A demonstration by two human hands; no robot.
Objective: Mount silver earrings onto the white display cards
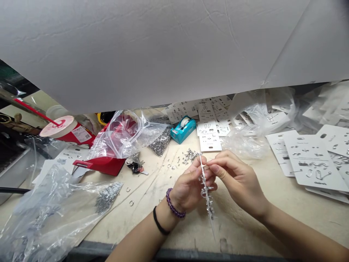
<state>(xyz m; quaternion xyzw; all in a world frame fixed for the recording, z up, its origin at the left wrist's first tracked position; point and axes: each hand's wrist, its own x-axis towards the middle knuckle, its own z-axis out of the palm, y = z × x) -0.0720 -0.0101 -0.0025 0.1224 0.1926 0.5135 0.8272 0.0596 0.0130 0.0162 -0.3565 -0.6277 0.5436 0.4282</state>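
My left hand [188, 187] is closed round a thin white display card [207, 194] seen edge-on, with small silver earrings hanging from it. A purple bead bracelet and a black band sit on that wrist. My right hand [237, 178] pinches the card's upper part from the right, fingertips pressed together against it. A scatter of small silver earring pieces [188, 156] lies on the beige table [152, 218] just beyond my hands.
A teal tape dispenser [183, 129] stands behind the loose pieces. Printed earring cards [313, 162] pile up at the right and back. Clear plastic bags of silver parts [62, 203] lie at the left, beside a red tray [103, 163] and a lidded cup [64, 129]. A white sheet [163, 47] hangs overhead.
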